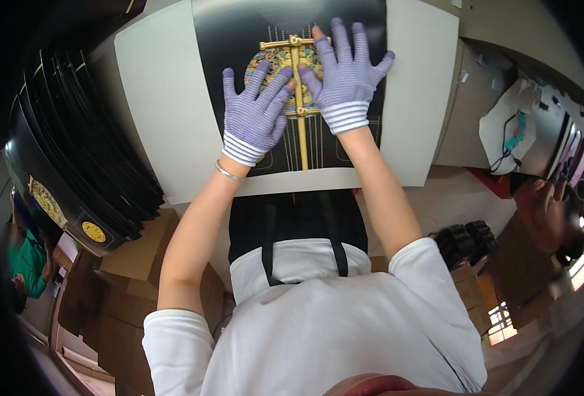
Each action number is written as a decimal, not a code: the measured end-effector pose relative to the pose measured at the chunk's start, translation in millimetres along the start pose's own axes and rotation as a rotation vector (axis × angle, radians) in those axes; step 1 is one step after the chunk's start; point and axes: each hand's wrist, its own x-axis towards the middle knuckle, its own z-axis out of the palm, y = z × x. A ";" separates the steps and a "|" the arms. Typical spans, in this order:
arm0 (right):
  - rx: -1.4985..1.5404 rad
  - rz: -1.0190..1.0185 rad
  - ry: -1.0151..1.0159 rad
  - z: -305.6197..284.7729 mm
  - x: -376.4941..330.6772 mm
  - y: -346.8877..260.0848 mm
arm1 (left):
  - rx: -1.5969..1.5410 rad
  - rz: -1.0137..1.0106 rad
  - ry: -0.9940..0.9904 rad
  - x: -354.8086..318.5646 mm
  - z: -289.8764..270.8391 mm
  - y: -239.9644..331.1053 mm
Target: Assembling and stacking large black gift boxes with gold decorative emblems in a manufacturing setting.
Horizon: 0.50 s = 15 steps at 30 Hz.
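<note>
A glossy black printed sheet [222,33] lies on a larger white sheet or board [156,105]. At its middle is a round multicoloured emblem [255,65], crossed by a gold bar design [303,145] with dotted lines around it. My left hand [253,119], in a purple-and-white striped knit glove, rests flat over the emblem's left part with fingers apart. My right hand [346,82], gloved alike, lies spread on the right of the emblem, its thumb near the gold bar. Both hands touch the black sheet and hold nothing. Parts of the emblem are hidden under them.
A thick row of black sheets [87,138] stands at the left, above cardboard boxes [140,254]. A person in green [33,264] is at the far left. On the right are a white piece with a cable [506,135], dark ridged items [467,244] and another person [536,211].
</note>
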 end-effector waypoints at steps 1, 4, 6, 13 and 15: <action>0.013 -0.057 -0.063 -9.8 -7.5 3.9 | 0.016 0.014 0.010 1.0 -1.2 -0.2; 0.154 -0.345 -0.286 -38.6 -60.9 25.3 | 0.037 0.023 0.034 -2.7 -2.2 -3.0; 0.215 -0.420 -0.322 -39.6 -79.0 41.7 | 0.028 0.000 0.003 -3.2 -1.1 -3.5; 0.281 -0.600 -0.106 10.6 55.1 76.8 | 0.041 -0.022 -0.065 0.0 -6.6 -0.4; 0.208 -0.617 0.265 8.2 136.1 79.1 | 0.018 -0.023 -0.055 -4.3 -6.2 -1.2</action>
